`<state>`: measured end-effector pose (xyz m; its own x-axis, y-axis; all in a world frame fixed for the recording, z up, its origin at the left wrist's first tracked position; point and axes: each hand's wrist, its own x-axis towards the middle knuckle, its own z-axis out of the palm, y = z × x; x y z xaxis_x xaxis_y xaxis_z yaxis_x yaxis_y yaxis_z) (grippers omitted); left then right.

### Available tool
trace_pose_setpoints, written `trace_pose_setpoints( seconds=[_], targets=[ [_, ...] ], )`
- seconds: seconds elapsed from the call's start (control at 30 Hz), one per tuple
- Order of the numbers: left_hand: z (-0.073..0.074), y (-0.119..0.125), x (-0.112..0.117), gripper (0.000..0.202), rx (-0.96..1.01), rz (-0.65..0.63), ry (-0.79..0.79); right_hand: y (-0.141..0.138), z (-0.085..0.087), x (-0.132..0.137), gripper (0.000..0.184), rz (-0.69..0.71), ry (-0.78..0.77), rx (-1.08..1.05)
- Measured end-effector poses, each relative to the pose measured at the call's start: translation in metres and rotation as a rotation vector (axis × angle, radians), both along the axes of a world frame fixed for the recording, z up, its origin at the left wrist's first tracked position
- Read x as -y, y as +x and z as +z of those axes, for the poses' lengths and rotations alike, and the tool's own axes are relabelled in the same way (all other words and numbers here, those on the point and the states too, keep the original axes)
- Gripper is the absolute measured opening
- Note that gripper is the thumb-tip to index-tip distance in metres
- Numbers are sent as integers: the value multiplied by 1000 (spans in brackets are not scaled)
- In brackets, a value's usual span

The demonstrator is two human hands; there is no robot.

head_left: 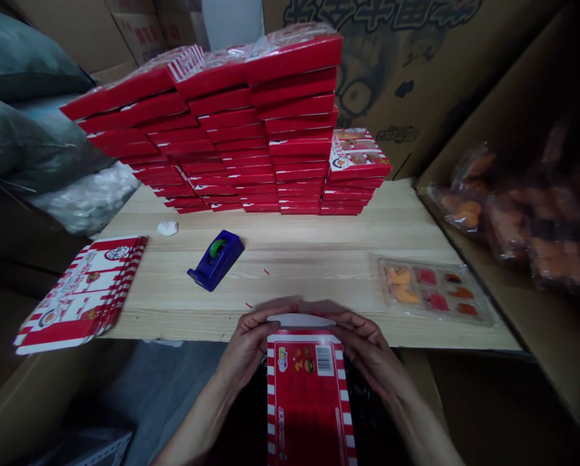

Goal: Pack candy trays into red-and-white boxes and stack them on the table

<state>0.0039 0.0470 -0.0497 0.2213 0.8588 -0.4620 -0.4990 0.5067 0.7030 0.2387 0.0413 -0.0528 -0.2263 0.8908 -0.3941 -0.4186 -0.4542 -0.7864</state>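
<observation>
Both hands hold a flat red box point(308, 401) with red-and-white striped edges and a barcode, just in front of the table's near edge. My left hand point(252, 343) grips its top left corner. My right hand point(368, 346) grips the top right corner. The fingers of both curl over the box's white top flap point(300, 320). A clear plastic tray point(433, 288) of orange and red candies lies on the table to the right of my hands.
A tall stack of red boxes point(232, 129) fills the back of the wooden table point(319, 246). A blue tape dispenser point(216, 259) sits left of centre. Flat unfolded boxes point(83, 291) lie at the left edge. Bagged orange candies point(523, 207) sit in a carton at the right.
</observation>
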Motion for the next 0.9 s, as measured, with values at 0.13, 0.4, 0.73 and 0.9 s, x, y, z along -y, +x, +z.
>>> trace_pose_setpoints(
  seconds=[0.13, 0.4, 0.73, 0.9],
  targets=[
    [-1, -2, 6, 26, -1, -27, 57, 2, 0, 1, 18, 37, 41, 40],
    [-11, -16, 1, 19, -264, -272, 364, 14, -7, 2, 9, 112, 164, 99],
    [4, -23, -6, 23, -367, -448, 493, 19, 19, -14, 30, 389, 286, 334],
    [17, -21, -11, 30, -450, -505, 479, 19, 20, -13, 33, 400, 246, 310]
  ],
)
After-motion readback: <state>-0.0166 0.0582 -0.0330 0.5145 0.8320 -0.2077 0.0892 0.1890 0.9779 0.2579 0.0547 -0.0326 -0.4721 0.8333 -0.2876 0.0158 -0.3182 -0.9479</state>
